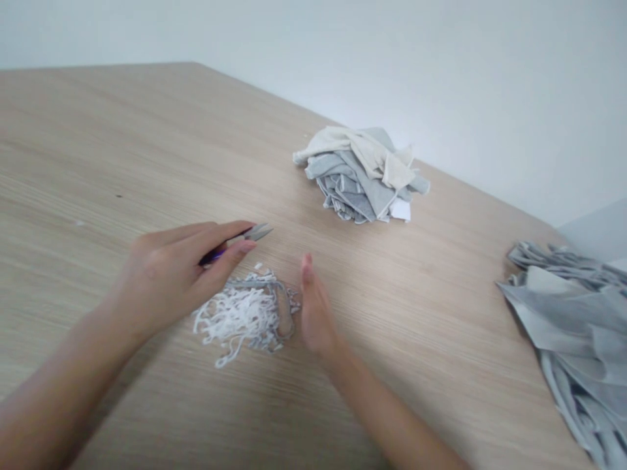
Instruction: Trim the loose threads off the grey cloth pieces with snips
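My left hand (183, 264) is closed around small thread snips (258, 231), their pointed metal blades showing past the fingertips and a bit of purple near the palm. Just below it lies a tangled heap of white and grey thread ends (245, 312) on the table. At the heap's right side stands my right hand (316, 307), seen edge-on, with fingers stretched out and nothing in it. It is beside the threads; whether it touches them I cannot tell.
Toward the table's far edge sits a crumpled pile of grey and cream cloth pieces (360, 173). A larger stack of grey cloth pieces (582, 326) lies at the right. The wood-patterned table (122, 150) meets a white wall (392, 59) behind.
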{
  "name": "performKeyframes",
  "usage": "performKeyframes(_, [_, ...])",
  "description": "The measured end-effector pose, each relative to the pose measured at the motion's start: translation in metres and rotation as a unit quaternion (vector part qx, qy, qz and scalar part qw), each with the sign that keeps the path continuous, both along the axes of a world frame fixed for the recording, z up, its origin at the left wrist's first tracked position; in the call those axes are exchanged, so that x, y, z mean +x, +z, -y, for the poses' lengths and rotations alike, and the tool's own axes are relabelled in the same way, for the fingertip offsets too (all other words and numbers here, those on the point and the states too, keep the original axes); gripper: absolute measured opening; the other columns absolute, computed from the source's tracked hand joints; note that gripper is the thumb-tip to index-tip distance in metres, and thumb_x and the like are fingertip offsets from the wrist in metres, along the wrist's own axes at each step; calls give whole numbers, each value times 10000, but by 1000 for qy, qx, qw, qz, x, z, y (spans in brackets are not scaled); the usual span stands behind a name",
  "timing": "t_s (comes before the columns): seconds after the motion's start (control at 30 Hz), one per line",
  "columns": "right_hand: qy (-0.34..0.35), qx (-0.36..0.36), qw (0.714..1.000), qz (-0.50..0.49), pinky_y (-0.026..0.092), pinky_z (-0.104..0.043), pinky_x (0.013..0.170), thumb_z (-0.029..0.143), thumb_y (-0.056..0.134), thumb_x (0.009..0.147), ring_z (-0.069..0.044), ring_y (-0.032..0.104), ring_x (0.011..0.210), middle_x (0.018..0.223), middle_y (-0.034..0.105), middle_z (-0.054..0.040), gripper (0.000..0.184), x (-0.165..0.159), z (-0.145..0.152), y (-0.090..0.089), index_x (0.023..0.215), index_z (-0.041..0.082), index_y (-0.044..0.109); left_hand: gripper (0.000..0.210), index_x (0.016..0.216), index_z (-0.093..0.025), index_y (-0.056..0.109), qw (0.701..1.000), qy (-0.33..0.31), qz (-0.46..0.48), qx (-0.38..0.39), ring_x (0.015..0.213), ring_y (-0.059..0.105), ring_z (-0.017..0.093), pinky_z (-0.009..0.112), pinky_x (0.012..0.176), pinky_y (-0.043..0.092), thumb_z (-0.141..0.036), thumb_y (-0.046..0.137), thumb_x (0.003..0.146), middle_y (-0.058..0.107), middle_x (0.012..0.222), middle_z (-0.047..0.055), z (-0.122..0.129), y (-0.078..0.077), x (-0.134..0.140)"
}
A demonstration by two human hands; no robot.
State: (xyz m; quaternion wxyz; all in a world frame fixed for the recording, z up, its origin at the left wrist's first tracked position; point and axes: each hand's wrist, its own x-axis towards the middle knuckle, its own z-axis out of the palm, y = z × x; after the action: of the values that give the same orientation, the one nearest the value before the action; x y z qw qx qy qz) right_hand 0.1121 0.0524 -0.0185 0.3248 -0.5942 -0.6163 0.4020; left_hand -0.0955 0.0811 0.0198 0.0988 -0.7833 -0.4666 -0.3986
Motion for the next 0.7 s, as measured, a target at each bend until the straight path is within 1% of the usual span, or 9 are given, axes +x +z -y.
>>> performKeyframes(0.03, [-11,11,1000,-4,255,-384,1279,593,66,1061,-166,218,1579,1693,217,-108,801,13,0,3,1616,36,219,365,1183,-180,734,1000,-3,-4,-3,809,743,157,239,747,540,-449,532,1040,799,1041,47,0,0,0])
performKeyframes(0.1, [-59,41,997,2,188,-409,1300,647,157,1044,-166,141,1597,1711,147,-86,820,40,1,4,1638,83,157,335,1203,-187,725,1000,-8,-12,-11,784,735,146,232,738,538,-417,545,1039,798,1036,42,1,0,-1])
performKeyframes(0.17, [-102,46,993,24,133,-499,1304,677,203,1026,-219,103,1605,1714,97,-109,854,57,3,-1,1646,94,128,327,1221,-188,717,1000,-15,-17,-15,776,731,139,227,736,540,-402,549,1039,795,1040,42,2,1,-1])
performKeyframes(0.2, [-107,42,993,32,111,-543,1298,684,232,1018,-256,110,1605,1708,108,-137,871,58,5,-6,1641,79,155,331,1225,-182,715,1000,-18,-17,-14,782,732,139,225,744,543,-398,547,1039,794,1047,47,2,1,-1])
performKeyframes(0.3, [-57,35,996,60,34,-577,1292,651,311,1020,-303,122,1601,1683,181,-195,862,31,9,-19,1598,12,281,327,1212,-139,718,1000,-23,-13,-8,842,742,152,229,808,549,-367,565,1034,789,1077,81,2,-1,-1])
performKeyframes(0.4, [21,16,997,69,18,-532,1298,599,212,1057,-266,74,1607,1691,136,-185,817,-18,6,-21,1595,-14,252,308,1202,-120,718,999,-25,-19,-12,896,747,165,236,853,547,-337,595,1021,786,1101,98,-1,-6,-2])
performKeyframes(0.5, [50,-17,998,-31,25,-504,1302,638,208,1048,-255,69,1606,1690,138,-183,859,-51,-1,-16,1588,-29,242,301,1213,-135,712,999,-24,-24,-21,904,749,165,235,846,553,-337,611,1013,787,1108,89,-5,-10,-3])
performKeyframes(0.6, [25,-37,992,-116,134,-534,1290,666,141,1040,-270,143,1594,1689,162,-165,885,-49,-5,-8,1591,-21,230,295,1217,-172,708,999,-11,-20,-22,900,753,170,247,840,562,-357,592,1019,790,1104,70,-8,-11,-6])
performKeyframes(0.7, [-24,-7,990,-137,197,-500,1287,669,107,1038,-227,193,1588,1698,181,-104,858,-14,-6,4,1618,43,191,300,1237,-216,701,1000,-5,-15,-25,883,753,172,260,817,571,-381,565,1027,789,1105,47,-7,-10,-7])
